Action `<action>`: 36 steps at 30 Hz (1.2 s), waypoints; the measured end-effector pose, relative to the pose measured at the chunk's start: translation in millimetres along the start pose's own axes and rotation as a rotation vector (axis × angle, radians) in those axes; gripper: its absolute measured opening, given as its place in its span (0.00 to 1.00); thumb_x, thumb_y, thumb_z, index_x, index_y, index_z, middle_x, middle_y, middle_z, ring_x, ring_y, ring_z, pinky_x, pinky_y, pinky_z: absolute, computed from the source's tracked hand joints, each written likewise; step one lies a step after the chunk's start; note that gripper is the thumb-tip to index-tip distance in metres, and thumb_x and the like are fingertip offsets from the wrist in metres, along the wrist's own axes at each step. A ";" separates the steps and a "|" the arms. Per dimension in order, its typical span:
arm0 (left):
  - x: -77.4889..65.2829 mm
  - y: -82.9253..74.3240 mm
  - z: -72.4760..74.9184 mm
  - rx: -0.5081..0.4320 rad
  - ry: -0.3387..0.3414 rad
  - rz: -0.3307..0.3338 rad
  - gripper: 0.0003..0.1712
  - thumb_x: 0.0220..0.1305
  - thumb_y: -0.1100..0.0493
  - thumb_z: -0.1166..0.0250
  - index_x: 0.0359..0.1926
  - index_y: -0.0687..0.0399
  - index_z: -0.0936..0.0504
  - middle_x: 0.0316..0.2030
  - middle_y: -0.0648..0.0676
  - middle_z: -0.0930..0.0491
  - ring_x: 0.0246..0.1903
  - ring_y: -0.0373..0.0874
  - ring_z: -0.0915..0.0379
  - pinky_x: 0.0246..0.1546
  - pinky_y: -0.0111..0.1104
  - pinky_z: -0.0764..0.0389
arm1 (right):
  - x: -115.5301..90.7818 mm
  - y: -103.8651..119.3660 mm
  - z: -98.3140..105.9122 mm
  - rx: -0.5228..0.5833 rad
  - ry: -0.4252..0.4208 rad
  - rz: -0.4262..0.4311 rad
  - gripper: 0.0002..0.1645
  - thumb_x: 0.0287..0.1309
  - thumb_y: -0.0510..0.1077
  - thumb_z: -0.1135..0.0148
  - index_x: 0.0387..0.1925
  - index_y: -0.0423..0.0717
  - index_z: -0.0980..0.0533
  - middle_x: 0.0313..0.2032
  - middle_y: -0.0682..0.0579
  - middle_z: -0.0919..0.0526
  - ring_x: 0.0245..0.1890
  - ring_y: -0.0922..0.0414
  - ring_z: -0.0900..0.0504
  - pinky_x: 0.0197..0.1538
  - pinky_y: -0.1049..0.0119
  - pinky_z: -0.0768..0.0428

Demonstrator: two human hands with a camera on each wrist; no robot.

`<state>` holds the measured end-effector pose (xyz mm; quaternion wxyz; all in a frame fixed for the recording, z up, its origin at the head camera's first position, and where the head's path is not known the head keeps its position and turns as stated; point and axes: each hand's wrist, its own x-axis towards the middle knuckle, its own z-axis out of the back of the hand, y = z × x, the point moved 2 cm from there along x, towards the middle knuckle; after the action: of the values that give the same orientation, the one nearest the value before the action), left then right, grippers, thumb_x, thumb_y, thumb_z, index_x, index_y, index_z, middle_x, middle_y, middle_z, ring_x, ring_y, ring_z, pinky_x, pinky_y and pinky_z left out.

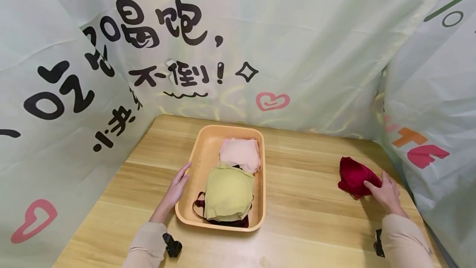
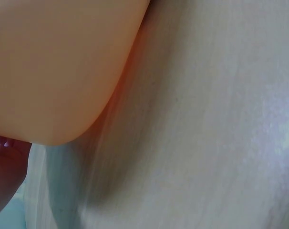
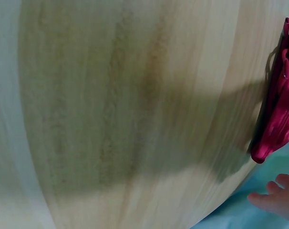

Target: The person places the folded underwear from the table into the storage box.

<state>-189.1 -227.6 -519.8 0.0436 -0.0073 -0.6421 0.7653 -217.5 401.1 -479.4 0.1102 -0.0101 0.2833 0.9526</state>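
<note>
An orange plastic tray (image 1: 262,202) sits on the table with a folded pink bra (image 1: 239,152) at its far end. Nearer lies a yellow bra (image 1: 228,193), covering most of a dark maroon one whose strap (image 1: 198,206) loops out to the left. My left hand (image 1: 177,186) rests along the tray's left outer side, fingers fairly straight. At the table's right side lies a folded crimson bra (image 1: 357,177). My right hand (image 1: 386,191) is at its right edge, thumb overlapping it in the head view; the right wrist view shows a gap between fingers (image 3: 273,195) and cloth.
The wooden table (image 1: 305,218) is bounded by printed cloth curtains (image 1: 316,53) at the back and both sides. The right curtain hangs close to the table's right edge, beside my right hand. Bare wood lies between the tray and the crimson bra.
</note>
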 end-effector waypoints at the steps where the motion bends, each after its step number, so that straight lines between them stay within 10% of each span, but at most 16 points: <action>1: 0.3 0.3 -0.1 -0.006 0.000 0.003 0.26 0.72 0.63 0.62 0.68 0.65 0.50 0.68 0.67 0.55 0.68 0.61 0.66 0.66 0.53 0.60 | 0.4 -0.4 -0.5 -0.001 -0.004 0.000 0.50 0.61 0.54 0.53 0.64 0.24 0.64 0.57 0.15 0.57 0.57 0.22 0.58 0.56 0.31 0.54; 20: -15.8 -37.9 -0.4 0.017 -0.016 0.018 0.25 0.70 0.67 0.62 0.66 0.72 0.49 0.67 0.71 0.54 0.67 0.65 0.64 0.65 0.55 0.58 | 5.0 10.6 -13.8 0.008 0.040 0.032 0.52 0.59 0.59 0.51 0.63 0.21 0.60 0.57 0.16 0.54 0.57 0.23 0.56 0.56 0.30 0.53; 36: -0.3 -2.5 -1.4 0.015 -0.005 -0.003 0.26 0.72 0.63 0.62 0.68 0.66 0.50 0.68 0.68 0.56 0.68 0.61 0.65 0.66 0.53 0.59 | 11.4 21.7 -28.0 0.065 0.046 -0.181 0.50 0.60 0.66 0.62 0.62 0.26 0.53 0.58 0.19 0.51 0.58 0.25 0.56 0.55 0.37 0.49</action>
<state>-188.6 -225.8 -517.6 0.0430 -0.0041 -0.6367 0.7699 -234.5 370.6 -492.1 0.1898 -0.0541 0.3145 0.9285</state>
